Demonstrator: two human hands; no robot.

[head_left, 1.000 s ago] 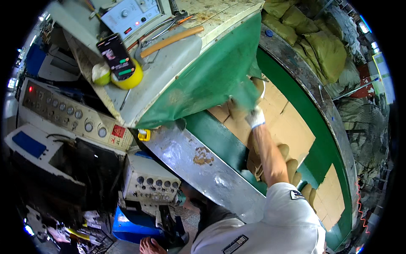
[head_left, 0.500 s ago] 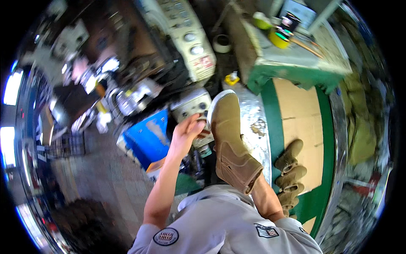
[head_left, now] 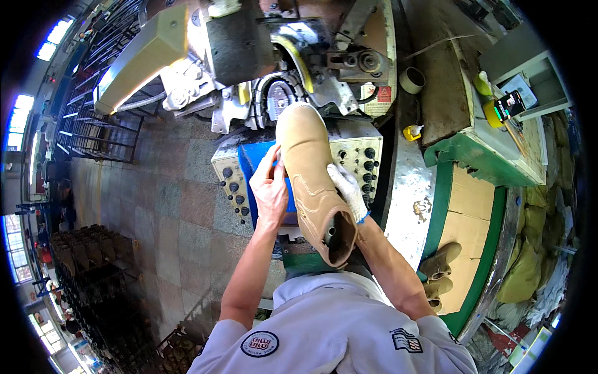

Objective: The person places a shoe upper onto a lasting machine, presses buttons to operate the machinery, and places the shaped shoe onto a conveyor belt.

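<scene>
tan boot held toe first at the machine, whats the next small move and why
Probably ease the tan boot a little further forward, toe into the machine head. Both hands already grip it: the bare left hand on one side and the gloved right hand on the other. The toe sits right at the machine's opening, but whether it touches cannot be told.

The person wears a pale grey short-sleeved work shirt with a round badge on the left shoulder and a striped rectangular patch on the right. The left hand [head_left: 271, 190] is bare; the right hand [head_left: 349, 190] wears a white knitted glove with a blue cuff edge.
</scene>
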